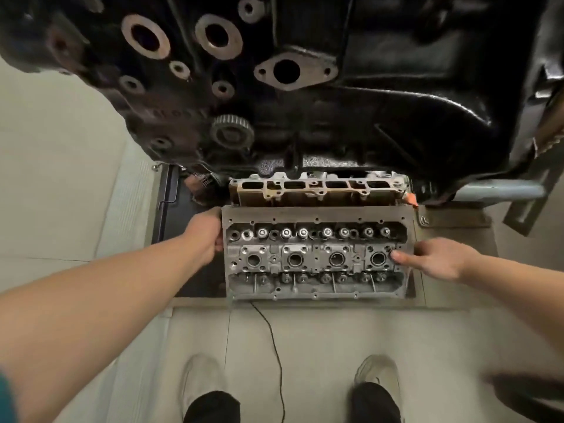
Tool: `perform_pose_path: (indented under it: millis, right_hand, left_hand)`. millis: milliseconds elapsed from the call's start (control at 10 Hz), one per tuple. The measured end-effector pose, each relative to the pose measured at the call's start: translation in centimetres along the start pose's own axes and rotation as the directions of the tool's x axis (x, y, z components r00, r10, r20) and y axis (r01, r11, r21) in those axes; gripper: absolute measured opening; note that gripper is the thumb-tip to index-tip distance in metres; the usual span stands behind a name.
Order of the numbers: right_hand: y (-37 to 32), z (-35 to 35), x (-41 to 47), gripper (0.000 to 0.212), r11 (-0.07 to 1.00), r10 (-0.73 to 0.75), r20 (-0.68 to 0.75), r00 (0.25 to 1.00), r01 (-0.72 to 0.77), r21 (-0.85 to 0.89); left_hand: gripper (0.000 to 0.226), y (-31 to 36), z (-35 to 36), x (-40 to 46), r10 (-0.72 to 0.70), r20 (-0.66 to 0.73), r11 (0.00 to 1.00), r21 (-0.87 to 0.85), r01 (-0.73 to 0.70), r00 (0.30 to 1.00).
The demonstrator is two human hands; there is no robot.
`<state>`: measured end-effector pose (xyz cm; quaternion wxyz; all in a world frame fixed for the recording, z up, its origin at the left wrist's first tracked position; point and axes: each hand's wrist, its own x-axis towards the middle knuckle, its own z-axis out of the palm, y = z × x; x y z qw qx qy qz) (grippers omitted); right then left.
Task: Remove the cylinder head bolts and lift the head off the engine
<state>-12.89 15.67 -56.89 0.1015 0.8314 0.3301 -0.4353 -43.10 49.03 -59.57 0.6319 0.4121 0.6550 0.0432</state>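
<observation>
Gripping cylinder head (317, 257), left hand (205, 236) fingertips hidden

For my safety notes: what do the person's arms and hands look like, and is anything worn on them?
Both hands, left and right, are bare: no gloves, rings or watch visible. The forearms are uncovered too. Only a teal sleeve edge shows on the left arm.

The cylinder head (317, 254) is seen as dull silver-grey, the engine block (335, 87) glossy black, the floor (305, 346) pale beige.

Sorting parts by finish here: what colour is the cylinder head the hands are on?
Bare silver-grey metal, clearest in the head view: cylinder head.
</observation>
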Motion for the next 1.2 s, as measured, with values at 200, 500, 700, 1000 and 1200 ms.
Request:
perform_pose_path:
  millis: [200,500,700,1000,1200]
  right_hand:
    - [0.3,-0.9,4.0,0.108,0.998,0.042,-0.060,0.997,-0.044,-0.035]
    - [1.3,-0.9,7.5,0.111,0.998,0.065,-0.061,0.996,-0.064,0.020]
    - [1.1,-0.6,7.6,0.112,0.995,0.069,-0.052,0.996,-0.065,0.069]
    - [0.5,-0.2,6.9,0.088,0.997,0.075,-0.109,0.991,-0.075,0.007]
    - [0.2,0.5,6.5,0.077,0.997,0.073,-0.195,0.978,-0.071,0.014]
  left_hand:
    - [0.034,0.4,2.1,3.2,-0.021,0.039,1.000,-0.002,0.021,0.999]
    - [0.045,0.7,4.6,6.3,0.025,0.208,0.968,-0.250,0.029,0.978]
    - [0.041,0.1,4.3,7.8,0.101,0.162,0.978,-0.199,-0.068,0.982]
    - [0.033,-0.3,4.4,8.6,0.097,0.138,0.979,-0.190,-0.069,0.986]
    - [0.064,-2.1,3.5,8.1,0.120,-0.097,0.987,0.115,-0.108,0.988]
